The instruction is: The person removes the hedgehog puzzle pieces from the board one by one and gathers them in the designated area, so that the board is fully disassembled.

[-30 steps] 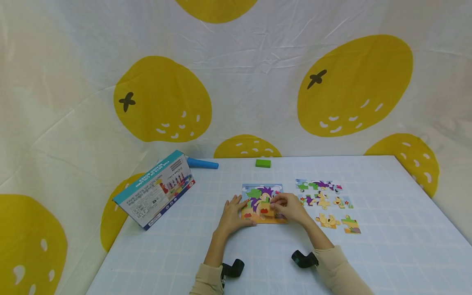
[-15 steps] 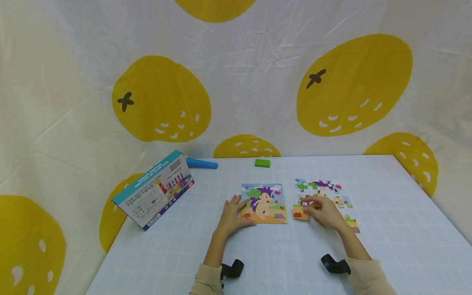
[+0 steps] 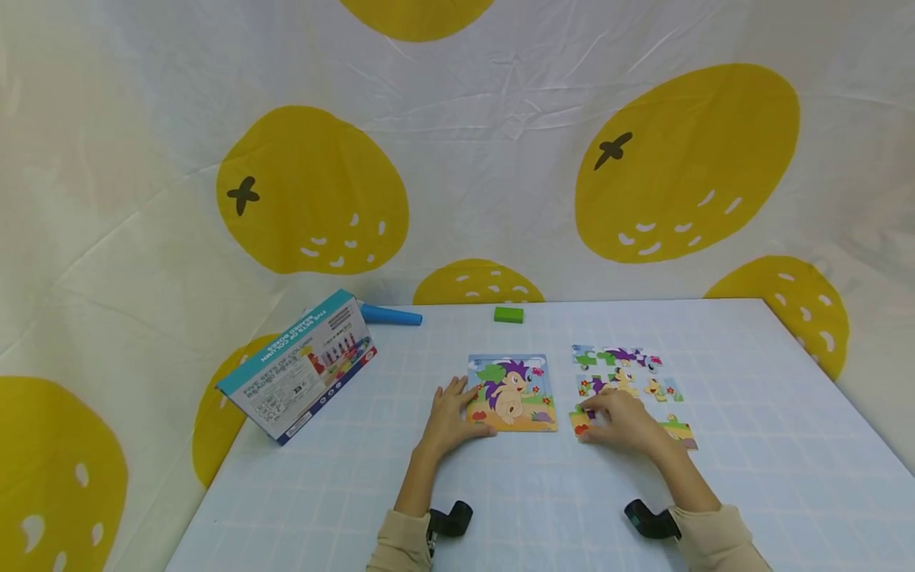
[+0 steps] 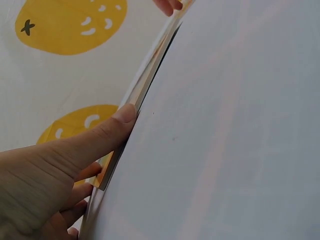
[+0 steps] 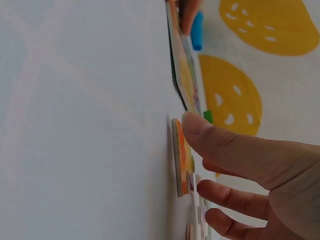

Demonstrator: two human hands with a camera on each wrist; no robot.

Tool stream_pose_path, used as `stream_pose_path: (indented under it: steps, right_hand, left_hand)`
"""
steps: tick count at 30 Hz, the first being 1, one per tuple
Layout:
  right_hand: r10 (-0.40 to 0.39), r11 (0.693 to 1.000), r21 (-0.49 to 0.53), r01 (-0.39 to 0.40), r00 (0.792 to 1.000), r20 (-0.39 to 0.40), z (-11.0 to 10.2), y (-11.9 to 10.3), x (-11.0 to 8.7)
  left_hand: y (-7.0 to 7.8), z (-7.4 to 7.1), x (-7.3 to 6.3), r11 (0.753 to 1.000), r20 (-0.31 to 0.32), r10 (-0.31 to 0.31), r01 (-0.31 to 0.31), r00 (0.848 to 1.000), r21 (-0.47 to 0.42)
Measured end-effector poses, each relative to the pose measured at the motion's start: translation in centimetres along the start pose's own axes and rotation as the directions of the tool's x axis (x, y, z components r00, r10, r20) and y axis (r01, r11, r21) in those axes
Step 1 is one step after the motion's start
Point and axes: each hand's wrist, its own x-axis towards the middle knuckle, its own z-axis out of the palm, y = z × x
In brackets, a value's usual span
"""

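Note:
A square puzzle board (image 3: 518,393) with a purple-spined hedgehog picture lies on the table. My left hand (image 3: 449,417) rests at its lower left corner, thumb along the front edge and fingers spread at the left side. To the right of the board, my right hand (image 3: 623,421) has its thumb and fingers on an orange and green puzzle piece (image 3: 577,423) with a red patch, low at the table. The right wrist view shows the thumb at one end of this puzzle piece (image 5: 181,160). Several loose puzzle pieces (image 3: 629,357) lie in rows around the right hand, which partly covers them.
A box (image 3: 303,369) with printed sides leans at the table's left edge. Behind it lies a blue tapered tube (image 3: 393,316). One green block (image 3: 508,315) lies near the back edge of the table (image 3: 500,500).
My right hand has moved right, from over the board to the loose pieces, carrying the orange puzzle piece, and has lowered it to the table. My left hand has stayed at the board.

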Motion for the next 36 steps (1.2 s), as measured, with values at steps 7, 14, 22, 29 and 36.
stream_pose_path:
  steps: [7, 14, 22, 29, 36]
  right_hand:
    - [-0.002, 0.994, -0.109, 0.006, 0.999, 0.033, 0.47, -0.25, 0.24]
    - [0.01, 0.996, -0.088, -0.006, 0.999, 0.046, 0.44, -0.28, 0.16]
    - [0.014, 0.999, -0.036, -0.01, 0.996, 0.087, -0.02, -0.54, 0.1]
    - [0.035, 0.999, -0.024, -0.032, 0.993, 0.11, -0.34, -0.52, 0.28]
    - [0.043, 0.999, -0.021, -0.041, 0.993, 0.109, -0.42, -0.35, 0.17]
  left_hand:
    - [-0.24, 0.13, 0.11, 1.0, -0.005, 0.006, -0.006, 1.0, 0.004]
    - [-0.34, 0.24, 0.17, 1.0, -0.006, 0.015, -0.015, 1.0, 0.022]
    - [-0.34, 0.37, 0.14, 1.0, -0.004, 0.0, 0.0, 1.0, 0.017]
    - [-0.4, 0.46, 0.17, 1.0, -0.011, 0.003, -0.003, 1.0, 0.025]
    - [-0.36, 0.41, 0.14, 1.0, -0.014, 0.0, 0.0, 1.0, 0.019]
